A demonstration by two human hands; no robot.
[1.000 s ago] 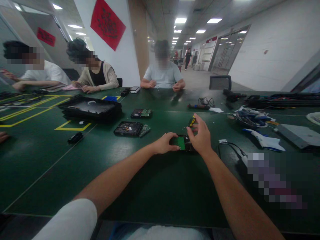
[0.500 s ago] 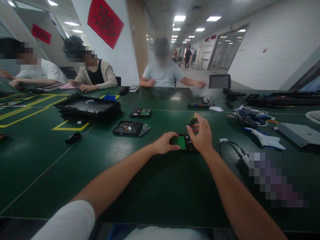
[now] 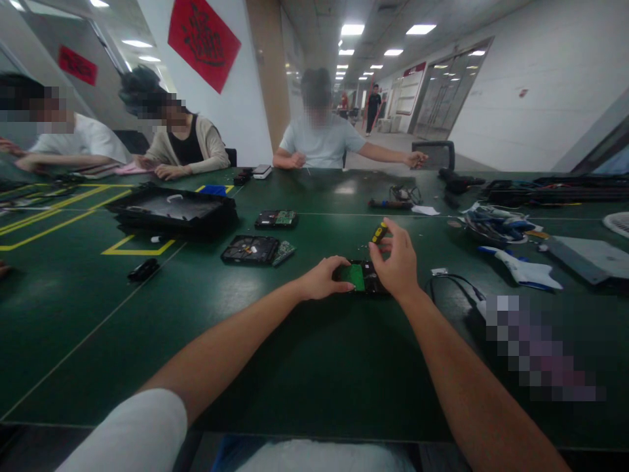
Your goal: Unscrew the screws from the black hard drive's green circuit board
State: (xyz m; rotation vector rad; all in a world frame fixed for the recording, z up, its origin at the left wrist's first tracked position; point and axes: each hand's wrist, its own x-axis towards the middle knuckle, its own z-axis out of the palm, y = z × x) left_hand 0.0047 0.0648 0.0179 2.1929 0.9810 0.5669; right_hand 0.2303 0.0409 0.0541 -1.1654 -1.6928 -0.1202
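A hard drive (image 3: 356, 277) with a green circuit board lies on the green table in front of me. My left hand (image 3: 328, 278) grips its left end, thumb at the near edge and fingers at the far edge. In my right hand (image 3: 396, 259) is a screwdriver with a yellow and black handle (image 3: 379, 233), pinched between thumb and fingers above the drive's right part. The tool's tip is hidden. Several tiny screws (image 3: 362, 247) lie just beyond the drive.
Left of my hands lie another hard drive (image 3: 276, 219), a black fan-like unit (image 3: 249, 250), a loose circuit board (image 3: 284, 252) and a large black tray (image 3: 174, 208). Cables (image 3: 457, 278), a glove-like white and blue piece (image 3: 523, 267) and a grey metal box (image 3: 590, 259) lie right. People sit opposite.
The screwdriver handle has turned slightly in my right hand, showing more yellow. My left hand stays on the drive. The person opposite has reached an arm further right.
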